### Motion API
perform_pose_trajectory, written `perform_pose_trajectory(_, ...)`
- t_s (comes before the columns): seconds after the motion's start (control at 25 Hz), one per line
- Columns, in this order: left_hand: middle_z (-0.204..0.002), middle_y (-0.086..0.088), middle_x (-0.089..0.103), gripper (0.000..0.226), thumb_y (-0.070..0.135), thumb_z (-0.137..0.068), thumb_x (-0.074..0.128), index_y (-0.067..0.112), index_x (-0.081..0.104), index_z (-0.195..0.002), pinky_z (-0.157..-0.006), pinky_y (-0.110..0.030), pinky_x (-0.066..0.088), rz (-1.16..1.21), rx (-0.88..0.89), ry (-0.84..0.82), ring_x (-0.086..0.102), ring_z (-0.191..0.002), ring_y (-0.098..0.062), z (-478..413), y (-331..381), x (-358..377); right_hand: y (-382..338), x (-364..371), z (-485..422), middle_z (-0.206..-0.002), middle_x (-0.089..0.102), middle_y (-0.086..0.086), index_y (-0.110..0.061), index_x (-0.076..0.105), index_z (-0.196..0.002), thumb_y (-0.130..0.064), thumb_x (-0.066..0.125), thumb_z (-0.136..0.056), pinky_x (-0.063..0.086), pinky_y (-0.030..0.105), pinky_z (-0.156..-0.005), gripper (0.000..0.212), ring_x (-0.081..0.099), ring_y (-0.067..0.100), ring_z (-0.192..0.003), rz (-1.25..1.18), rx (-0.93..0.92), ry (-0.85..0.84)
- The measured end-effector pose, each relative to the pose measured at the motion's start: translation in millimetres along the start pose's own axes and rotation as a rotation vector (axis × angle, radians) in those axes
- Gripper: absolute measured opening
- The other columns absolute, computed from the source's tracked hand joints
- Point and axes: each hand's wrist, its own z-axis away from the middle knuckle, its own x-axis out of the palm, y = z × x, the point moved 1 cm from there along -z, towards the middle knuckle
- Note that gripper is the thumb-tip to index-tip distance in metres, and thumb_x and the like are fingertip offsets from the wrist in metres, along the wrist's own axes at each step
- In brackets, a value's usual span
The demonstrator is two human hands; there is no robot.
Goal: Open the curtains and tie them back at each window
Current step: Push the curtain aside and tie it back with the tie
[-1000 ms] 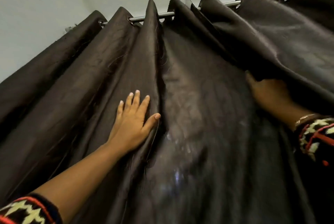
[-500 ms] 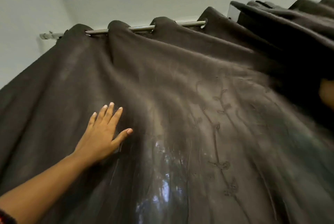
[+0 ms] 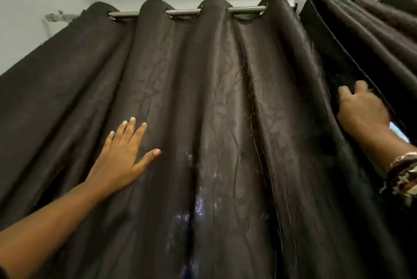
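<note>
Head view: opening step; curtain (image 3: 225, 109) was pressed by the flat left hand (image 3: 121, 161), its edge gripped by the right hand (image 3: 361, 109); bunching toward the left hand seemed due.

dark brown curtain (image 3: 225, 98) hanging in folds from a metal rod (image 3: 185, 11). left hand (image 3: 121, 157) lies flat on the fabric, fingers straight; right hand (image 3: 361, 109) curls its fingers round a curtain edge beside tightly bunched folds (image 3: 361, 30).

Narrow gap (image 3: 398, 132) between curtain panels (image 3: 225, 121)
</note>
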Motion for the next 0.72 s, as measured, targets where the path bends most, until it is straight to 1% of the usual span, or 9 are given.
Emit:
perform_pose_trajectory(0.08,-0.157,-0.008,0.001,0.079,0.059,-0.083,0.032,0.016,0.012,-0.147,-0.117,-0.039,0.003,0.011,0.020,-0.021,-0.002,-0.145,-0.020,7.9,-17.9,-17.7,-37.9,-15.9,9.2,-0.122,0.040,0.030,0.002,0.047,-0.121,0.000,0.042,-0.088,0.044,0.049,-0.074,0.033,0.051,0.051,-0.095,-0.100,-0.030,-0.015)
perform_pose_trajectory(0.12,-0.157,-0.007,0.000,0.085,0.067,-0.081,0.027,0.017,0.012,-0.147,-0.118,-0.038,0.002,0.011,0.030,-0.044,-0.002,-0.145,-0.020,12.7,-27.9,-26.6,-54.0,-24.3,12.2,-0.126,0.040,0.027,-0.002,0.046,-0.126,-0.001,0.043,-0.088,0.044,0.050,-0.079,0.038,0.049,0.051,-0.100,-0.159,-0.029,-0.021)
perform_pose_trajectory(0.2,-0.157,-0.006,-0.001,0.102,0.085,-0.070,0.008,0.018,0.010,-0.147,-0.117,-0.036,0.001,-0.011,0.057,-0.092,-0.003,-0.145,-0.019,24.9,-51.4,-44.0,-87.4,-40.4,20.0,-0.129,0.042,0.025,-0.004,0.046,-0.129,-0.003,0.043,-0.089,0.041,0.050,-0.087,0.040,0.047,0.050,-0.106,-0.271,-0.008,0.005)
perform_pose_trajectory(0.28,-0.157,-0.006,-0.001,0.123,0.090,-0.050,-0.013,0.018,0.010,-0.148,-0.116,-0.034,0.000,-0.038,0.063,-0.139,-0.003,-0.145,-0.019,41.0,-82.1,-60.9,-126.9,-56.0,30.1,-0.124,0.048,0.027,0.000,0.049,-0.126,-0.010,0.044,-0.093,0.040,0.050,-0.090,0.035,0.047,0.049,-0.107,-0.307,-0.004,0.032)
perform_pose_trajectory(0.36,-0.157,-0.007,0.000,0.130,0.089,-0.045,-0.024,0.017,0.011,-0.148,-0.116,-0.034,0.001,-0.054,0.045,-0.169,-0.003,-0.145,-0.020,56.3,-113.3,-73.7,-165.1,-68.4,41.5,-0.121,0.050,0.029,0.002,0.049,-0.123,-0.015,0.045,-0.094,0.039,0.050,-0.091,0.035,0.046,0.049,-0.108,-0.276,-0.040,0.039)
perform_pose_trajectory(0.44,-0.157,-0.009,-0.001,0.129,0.088,-0.046,-0.024,0.015,0.009,-0.148,-0.117,-0.034,0.002,-0.083,0.036,-0.204,-0.004,-0.145,-0.021,68.2,-141.4,-85.2,-201.5,-74.2,51.6,-0.122,0.050,0.027,0.001,0.048,-0.125,-0.019,0.046,-0.094,0.040,0.050,-0.092,0.037,0.046,0.047,-0.109,-0.280,-0.061,0.015)
perform_pose_trajectory(0.52,-0.157,-0.010,-0.004,0.123,0.085,-0.050,-0.018,0.014,0.006,-0.148,-0.117,-0.033,0.001,-0.129,0.031,-0.234,-0.005,-0.145,-0.022,77.0,-165.1,-94.3,-237.3,-79.3,62.6,-0.123,0.049,0.026,-0.001,0.048,-0.125,-0.021,0.046,-0.094,0.041,0.051,-0.089,0.038,0.047,0.046,-0.109,-0.298,-0.068,-0.008)
perform_pose_trajectory(0.64,-0.157,-0.009,-0.007,0.124,0.084,-0.048,-0.027,0.015,0.002,-0.148,-0.116,-0.030,-0.002,-0.186,0.028,-0.241,-0.007,-0.145,-0.021,84.7,-199.0,-105.2,-291.0,-84.2,74.5,-0.123,0.048,0.026,0.001,0.049,-0.123,-0.022,0.047,-0.094,0.040,0.051,-0.089,0.037,0.047,0.046,-0.108,-0.355,-0.081,-0.039)
perform_pose_trajectory(0.72,-0.157,-0.007,-0.006,0.109,0.082,-0.063,-0.014,0.016,0.003,-0.148,-0.115,-0.029,-0.003,-0.169,0.007,-0.207,-0.006,-0.145,-0.019,86.6,-221.1,-113.0,-325.7,-85.2,79.6,-0.123,0.049,0.026,0.002,0.048,-0.123,-0.025,0.046,-0.095,0.039,0.050,-0.090,0.039,0.046,0.045,-0.110,-0.392,-0.113,-0.064)
